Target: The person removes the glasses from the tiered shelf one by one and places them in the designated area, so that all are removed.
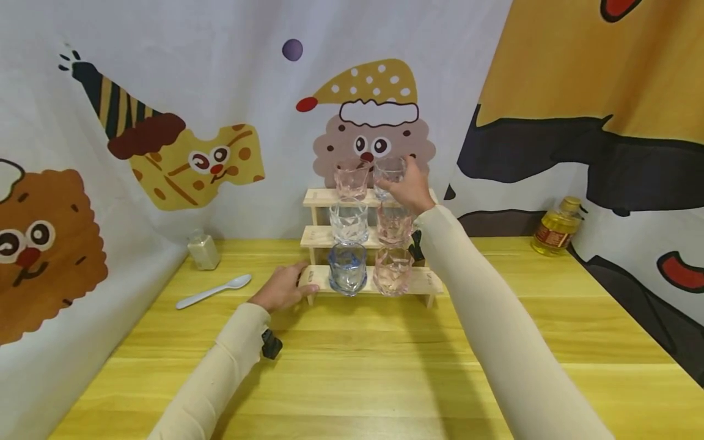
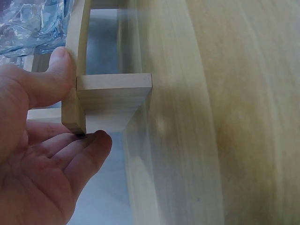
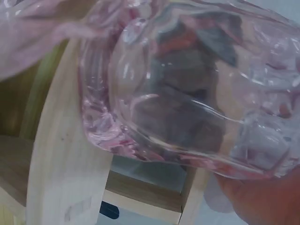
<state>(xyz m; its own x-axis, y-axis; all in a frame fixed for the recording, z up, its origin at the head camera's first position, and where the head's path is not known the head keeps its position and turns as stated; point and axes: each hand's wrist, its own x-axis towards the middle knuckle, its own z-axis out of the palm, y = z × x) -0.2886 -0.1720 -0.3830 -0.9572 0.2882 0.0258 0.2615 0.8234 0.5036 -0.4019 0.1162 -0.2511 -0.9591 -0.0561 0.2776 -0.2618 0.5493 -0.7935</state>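
Observation:
A three-tier wooden stand (image 1: 316, 235) holds several faceted glasses, two on each tier. At the left end of its lowest shelf my left hand (image 1: 282, 288) grips the wood, thumb on top and fingers beneath, as the left wrist view shows. My right hand (image 1: 412, 188) holds a clear glass (image 1: 388, 165) at the right of the top tier, beside a pink glass (image 1: 351, 180). The middle tier bears a clear glass (image 1: 349, 223) and a pink glass (image 1: 393, 226); the lowest, a blue glass (image 1: 348, 270) and a pale pink glass (image 1: 393, 274). Pink glass (image 3: 183, 103) hides most of my right fingers in the right wrist view.
Left of the stand lie a white spoon (image 1: 214, 291) and a small capped jar (image 1: 203, 250). An oil bottle (image 1: 557, 227) stands at the back right of the wooden table (image 1: 363, 373). A cartoon-printed cloth (image 1: 247, 79) hangs close behind the stand.

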